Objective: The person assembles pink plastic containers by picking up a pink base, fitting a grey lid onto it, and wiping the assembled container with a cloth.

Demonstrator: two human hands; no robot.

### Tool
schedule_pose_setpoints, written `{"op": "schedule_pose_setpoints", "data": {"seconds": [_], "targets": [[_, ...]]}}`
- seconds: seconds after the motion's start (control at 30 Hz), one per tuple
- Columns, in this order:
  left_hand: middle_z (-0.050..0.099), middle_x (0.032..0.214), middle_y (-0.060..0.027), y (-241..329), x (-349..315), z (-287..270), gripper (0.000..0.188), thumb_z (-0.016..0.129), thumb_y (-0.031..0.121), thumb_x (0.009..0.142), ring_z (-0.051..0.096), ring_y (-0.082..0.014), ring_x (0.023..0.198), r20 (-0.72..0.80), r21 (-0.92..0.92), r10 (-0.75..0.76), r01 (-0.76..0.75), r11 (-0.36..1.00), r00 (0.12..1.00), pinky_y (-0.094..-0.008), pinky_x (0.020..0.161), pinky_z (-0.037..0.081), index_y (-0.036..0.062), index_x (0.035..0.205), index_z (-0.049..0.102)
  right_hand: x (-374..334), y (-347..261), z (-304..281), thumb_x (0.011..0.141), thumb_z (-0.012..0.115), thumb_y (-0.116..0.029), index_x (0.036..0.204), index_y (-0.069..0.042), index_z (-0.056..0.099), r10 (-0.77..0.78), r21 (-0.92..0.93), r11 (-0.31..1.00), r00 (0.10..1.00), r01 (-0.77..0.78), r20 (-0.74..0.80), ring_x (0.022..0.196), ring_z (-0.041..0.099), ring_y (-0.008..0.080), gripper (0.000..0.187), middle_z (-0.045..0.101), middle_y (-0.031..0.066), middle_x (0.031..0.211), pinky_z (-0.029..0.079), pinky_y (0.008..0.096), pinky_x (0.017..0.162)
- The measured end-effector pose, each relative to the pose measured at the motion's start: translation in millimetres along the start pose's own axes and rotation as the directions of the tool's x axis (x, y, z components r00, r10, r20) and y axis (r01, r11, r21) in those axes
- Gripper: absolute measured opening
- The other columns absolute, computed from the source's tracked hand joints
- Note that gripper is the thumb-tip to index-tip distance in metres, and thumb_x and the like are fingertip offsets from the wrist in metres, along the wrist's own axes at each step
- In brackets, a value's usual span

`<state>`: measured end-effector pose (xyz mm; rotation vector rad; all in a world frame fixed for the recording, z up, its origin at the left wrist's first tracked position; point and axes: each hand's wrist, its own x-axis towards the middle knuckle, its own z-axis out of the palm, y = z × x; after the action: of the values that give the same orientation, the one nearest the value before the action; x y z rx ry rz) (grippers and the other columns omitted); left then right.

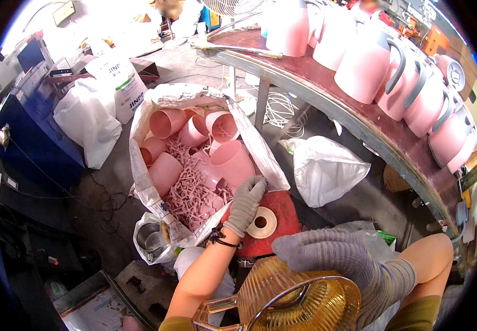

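Currently, the amber jug (261, 280) tilts on the wearer's side of the sack (263, 160), its opening facing the wearer. The right hand (344, 258), nearer it, lays straightish fingers against it, grip unclear. At the sack's edge, the left hand (248, 205) curls beside a pink cup (233, 159); its hold is hidden.

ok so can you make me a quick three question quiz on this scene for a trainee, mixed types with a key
1. Which gloved hand is nearer the amber ribbed vessel?
a) the left hand
b) the right hand

2. True or false: the open white sack holds pink cups as well as pink scraps.

3. Fill in the colour: the cream roll lies on a ____ cloth.

Key:
1. b
2. True
3. red
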<state>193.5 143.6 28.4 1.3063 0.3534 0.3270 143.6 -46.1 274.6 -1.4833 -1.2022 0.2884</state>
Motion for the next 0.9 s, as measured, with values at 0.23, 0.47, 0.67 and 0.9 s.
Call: {"op": "schedule_pose_setpoints", "data": {"seconds": [0.23, 0.47, 0.67, 0.9], "targets": [[0.065, 0.085, -0.0009, -5.2, 2.2, -6.1, 0.025, 0.057, 0.024, 0.093, 0.056, -0.0089, 0.075, 0.014, 0.045, 0.012, -0.013, 0.999, 1.000, -0.0243, 0.070, 0.046, 0.0016, 0.099, 0.067, 9.9, -8.2, 66.3, 0.057, 0.077, -0.013, 0.092, 0.011, 0.060, -0.179, -0.111, 0.984, 0.762, 0.141, -0.622, 0.093, 0.064, 0.0330, 0.046, 0.066, 0.0217, 0.091, 0.055, 0.0347, 0.080], [0.066, 0.086, -0.0018, 4.3, -1.6, -0.6, 0.026, 0.057, 0.025, 0.092, 0.057, -0.0096, 0.077, -0.003, 0.024, 0.010, -0.010, 1.000, 1.000, -0.0251, 0.071, 0.046, 0.0017, 0.098, 0.066, 1.9, 13.3, 30.2, 0.057, 0.078, -0.014, 0.096, 0.011, 0.061, -0.395, -0.196, 0.917, 0.856, 0.347, -0.333, 0.096, 0.064, 0.0335, 0.049, 0.066, 0.0208, 0.093, 0.055, 0.0362, 0.079], [0.066, 0.087, -0.0023, 4.0, -1.2, -3.3, 0.027, 0.057, 0.026, 0.093, 0.058, -0.0103, 0.078, 0.010, 0.052, 0.023, -0.024, 0.998, 1.000, -0.0256, 0.072, 0.047, 0.0019, 0.100, 0.066, 7.7, 23.9, -5.4, 0.066, 0.084, -0.014, 0.111, 0.011, 0.057, -0.480, -0.140, 0.866, 0.877, 0.480, 0.034, 0.103, 0.064, 0.0333, 0.059, 0.064, 0.0217, 0.108, 0.054, 0.0372, 0.087], [0.066, 0.088, -0.0023, 1.5, -1.8, -4.1, 0.027, 0.057, 0.026, 0.093, 0.059, -0.0104, 0.080, 0.004, 0.000, 0.017, -0.017, 1.000, 1.000, -0.0255, 0.073, 0.047, 0.0021, 0.101, 0.066, 6.1, -1.4, -24.0, 0.068, 0.085, -0.026, 0.111, 0.004, 0.058, -0.173, -0.125, 0.968, 0.939, 0.218, 0.299, 0.105, 0.062, 0.0380, 0.059, 0.060, 0.0244, 0.117, 0.050, 0.0469, 0.092]]}}
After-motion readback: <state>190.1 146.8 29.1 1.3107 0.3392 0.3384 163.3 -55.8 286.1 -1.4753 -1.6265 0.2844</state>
